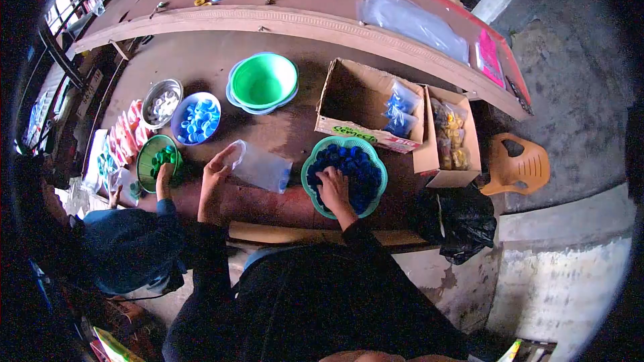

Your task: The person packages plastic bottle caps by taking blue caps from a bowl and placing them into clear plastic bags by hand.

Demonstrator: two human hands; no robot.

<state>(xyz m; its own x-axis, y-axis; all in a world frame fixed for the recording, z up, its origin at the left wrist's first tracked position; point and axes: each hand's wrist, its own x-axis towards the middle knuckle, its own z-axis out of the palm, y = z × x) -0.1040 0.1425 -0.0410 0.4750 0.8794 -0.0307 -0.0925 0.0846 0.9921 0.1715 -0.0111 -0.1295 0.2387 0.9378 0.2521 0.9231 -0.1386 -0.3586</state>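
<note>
My left hand (216,169) is closed on the mouth edge of a clear plastic bag (251,164). The bag extends to the right above the table, with some blue at its far end. My right hand (333,189) reaches down into a scalloped light-green basin (382,184) full of dark blue caps (355,159). Its fingertips are lost among the caps, so I cannot see whether they grip any.
A co-worker's hand (164,177) dips into a green bowl (142,164) of green caps. Around stand a bowl of light blue caps (198,121), a metal bowl (176,86), stacked basins (265,80), a cardboard box (362,124) with bagged caps, a smaller box (446,177) and a black bag (463,221).
</note>
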